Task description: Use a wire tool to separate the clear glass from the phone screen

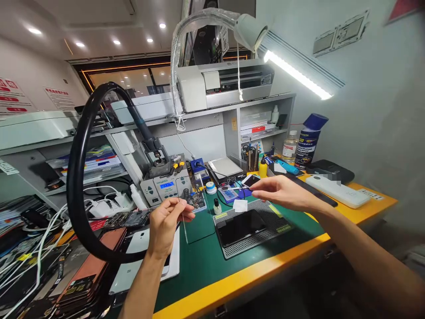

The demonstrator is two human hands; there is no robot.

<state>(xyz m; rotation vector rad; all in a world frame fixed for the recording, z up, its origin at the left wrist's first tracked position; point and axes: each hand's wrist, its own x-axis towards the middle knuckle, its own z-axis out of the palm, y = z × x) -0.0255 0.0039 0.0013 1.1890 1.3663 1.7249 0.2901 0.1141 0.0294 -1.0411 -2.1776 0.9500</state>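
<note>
My left hand (168, 223) is closed in a pinch on the edge of a clear, thin glass sheet (201, 232), whose lower part hangs over the green mat. To the right, my right hand (282, 190) is held in the air with its thumb and fingers apart and nothing visible between them. Below and between the hands, a black phone (243, 227) lies screen up on a grey perforated pad (277, 221). A small white wipe (240, 205) is at the pad's back edge. Beside it stands a small bottle with a black cap (217, 206).
A black hose (75, 177) arches at left from a rework station (166, 188). Stacked phone parts (89, 283) and cables crowd the left. A lamp (295, 66) hangs overhead. A white box-like device (337, 190) and spray can (307, 144) stand at right.
</note>
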